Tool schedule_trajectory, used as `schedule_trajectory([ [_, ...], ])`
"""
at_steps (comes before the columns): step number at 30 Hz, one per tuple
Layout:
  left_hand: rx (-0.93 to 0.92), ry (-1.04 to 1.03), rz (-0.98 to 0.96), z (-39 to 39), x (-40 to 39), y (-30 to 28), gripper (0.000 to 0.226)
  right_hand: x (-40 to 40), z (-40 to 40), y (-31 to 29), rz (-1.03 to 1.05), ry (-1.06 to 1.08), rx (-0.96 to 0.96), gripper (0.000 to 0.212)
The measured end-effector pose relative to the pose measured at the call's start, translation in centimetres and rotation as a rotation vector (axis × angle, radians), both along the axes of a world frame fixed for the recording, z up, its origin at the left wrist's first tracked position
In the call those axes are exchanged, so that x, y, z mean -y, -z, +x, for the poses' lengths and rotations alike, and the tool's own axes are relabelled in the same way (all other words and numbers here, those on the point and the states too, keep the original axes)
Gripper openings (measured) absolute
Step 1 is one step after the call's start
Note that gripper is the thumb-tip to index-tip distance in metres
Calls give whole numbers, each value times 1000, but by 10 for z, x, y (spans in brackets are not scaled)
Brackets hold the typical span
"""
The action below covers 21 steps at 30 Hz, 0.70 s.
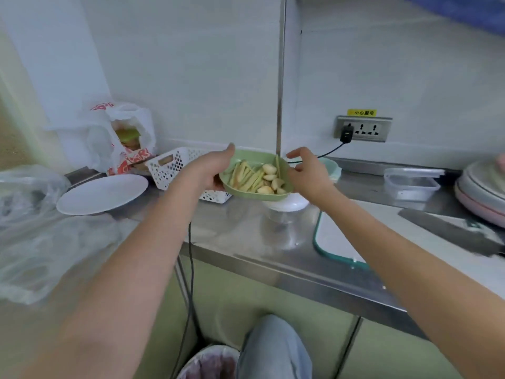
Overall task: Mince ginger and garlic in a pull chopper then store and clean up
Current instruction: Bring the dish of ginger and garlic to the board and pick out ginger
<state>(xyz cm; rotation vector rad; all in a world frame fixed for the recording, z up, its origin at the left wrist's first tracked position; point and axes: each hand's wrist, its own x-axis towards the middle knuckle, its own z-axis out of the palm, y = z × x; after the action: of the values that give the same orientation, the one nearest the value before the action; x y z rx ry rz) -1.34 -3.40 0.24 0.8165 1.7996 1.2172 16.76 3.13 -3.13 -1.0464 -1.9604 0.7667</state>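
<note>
I hold the green dish point(247, 157) up off the steel counter point(273, 258) with my left hand point(211, 170), thumb over the far rim and fingers curled under its left side. Ginger sticks point(246, 176) and peeled garlic cloves point(272, 177) lie in it. My right hand point(307, 173) is at the dish's right edge, fingers bent and seemingly pinching one ginger stick point(278, 166), though blur leaves that unsure. The pull chopper point(284, 220), a clear bowl with a white top, stands on the counter directly below the dish. A white plate point(102, 194) and perforated basket point(177, 165) sit left; a cutting board point(338, 239), knife point(451, 233) and lidded container point(411, 183) lie right
</note>
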Motion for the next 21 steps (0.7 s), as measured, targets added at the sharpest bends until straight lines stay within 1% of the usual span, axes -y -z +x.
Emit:
schedule_trajectory([
  [2,-4,34,5,40,1,10,51,9,40,7,5,74,29,24],
  [5,56,39,49,91,-5,32,50,18,95,10,0,137,46,29],
  [7,93,53,82,116,-13,51,58,22,128,12,18,162,107,29],
  [9,103,88,76,143,-16,62,62,25,156,16,68,174,172,28],
  [11,88,112,87,168,-14,69,56,27,182,21,115,185,198,27],
  [13,111,156,82,192,-14,69,48,24,203,27,163,199,225,26],
  [15,81,192,81,206,-27,73,56,18,220,32,237,207,272,24],
  [18,-72,255,91,218,-51,75,62,6,237,32,336,172,410,20],
  [21,-73,329,64,224,-82,79,67,-8,240,28,360,13,620,33],
])
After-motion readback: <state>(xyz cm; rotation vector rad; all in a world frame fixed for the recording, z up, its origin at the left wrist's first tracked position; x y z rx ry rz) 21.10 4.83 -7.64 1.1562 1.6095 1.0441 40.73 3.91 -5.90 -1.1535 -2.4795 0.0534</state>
